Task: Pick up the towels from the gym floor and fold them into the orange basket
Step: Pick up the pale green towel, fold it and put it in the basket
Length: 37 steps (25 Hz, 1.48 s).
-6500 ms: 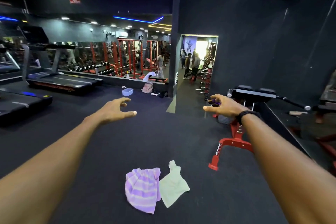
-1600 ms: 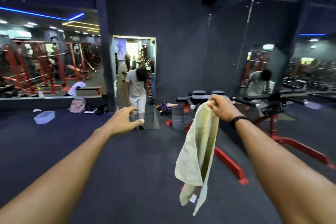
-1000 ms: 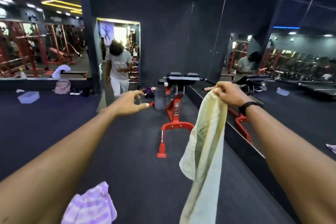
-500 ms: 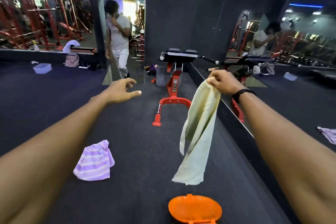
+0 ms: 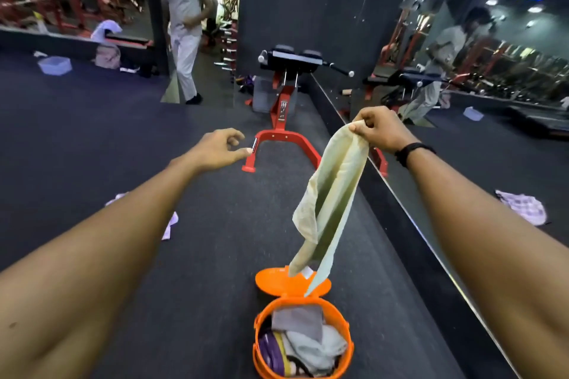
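Observation:
My right hand (image 5: 377,129) pinches the top corner of a pale yellow towel (image 5: 328,203), which hangs down limp with its lower end over the open lid of the orange basket (image 5: 349,344). The basket stands on the dark floor near the bottom of the view and holds several folded towels, grey, white and purple. My left hand (image 5: 220,146) is stretched forward, fingers apart, holding nothing. A purple striped towel (image 5: 171,224) lies on the floor to the left, mostly hidden behind my left forearm.
A red exercise bench (image 5: 281,120) stands ahead. A mirrored wall with a low ledge (image 5: 400,218) runs along the right. A person in white (image 5: 184,24) walks near the doorway. A pale plastic tub (image 5: 55,64) and a bag sit far left.
My view has tilted down, bringing the orange basket into sight below the hanging yellow towel. The striped towel has slid behind my left arm. The person by the doorway has come closer.

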{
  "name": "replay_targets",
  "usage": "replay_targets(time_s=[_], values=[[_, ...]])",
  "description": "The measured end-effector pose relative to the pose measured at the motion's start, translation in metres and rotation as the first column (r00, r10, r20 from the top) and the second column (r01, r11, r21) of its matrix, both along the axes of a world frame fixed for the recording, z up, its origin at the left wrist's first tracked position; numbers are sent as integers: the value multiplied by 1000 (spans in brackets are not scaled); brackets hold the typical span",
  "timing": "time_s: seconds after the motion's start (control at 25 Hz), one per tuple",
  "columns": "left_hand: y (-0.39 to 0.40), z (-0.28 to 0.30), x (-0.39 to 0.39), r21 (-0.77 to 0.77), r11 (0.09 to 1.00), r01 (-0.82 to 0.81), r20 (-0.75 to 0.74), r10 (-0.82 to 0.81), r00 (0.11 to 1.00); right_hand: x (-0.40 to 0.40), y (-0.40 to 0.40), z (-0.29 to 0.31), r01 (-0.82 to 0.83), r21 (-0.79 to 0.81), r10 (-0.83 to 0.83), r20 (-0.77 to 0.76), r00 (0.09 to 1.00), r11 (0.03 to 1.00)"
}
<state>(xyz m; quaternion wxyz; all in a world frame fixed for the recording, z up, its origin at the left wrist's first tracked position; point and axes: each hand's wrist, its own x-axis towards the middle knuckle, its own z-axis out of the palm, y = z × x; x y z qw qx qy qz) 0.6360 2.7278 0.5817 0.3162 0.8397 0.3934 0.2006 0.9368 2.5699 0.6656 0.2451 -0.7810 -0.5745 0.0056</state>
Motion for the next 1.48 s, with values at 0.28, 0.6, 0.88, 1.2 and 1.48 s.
replay_targets(time_s=[0.28, 0.6, 0.88, 1.2, 1.48], values=[[-133, -41, 60, -144, 988, 53, -187, -80, 979, 9, -72, -6, -126, -13, 119, -260, 958, 992], [-224, -68, 166, 32, 997, -71, -498, 77, 864, 97, -141, 12, -206, 157, 257, -474, 842, 966], [-222, -55, 181, -30, 971, -238, -275, 221, 936, 198, -195, -3, -216, 167, 271, -497, 824, 962], [-254, -10, 207, -522, 805, -281, -13, 322, 947, 201, -193, -37, -186, 34, 179, -486, 856, 982], [-282, -2, 262, -908, 417, 40, 289, 555, 780, 124, -185, -59, -428, -130, 306, -521, 797, 894]])
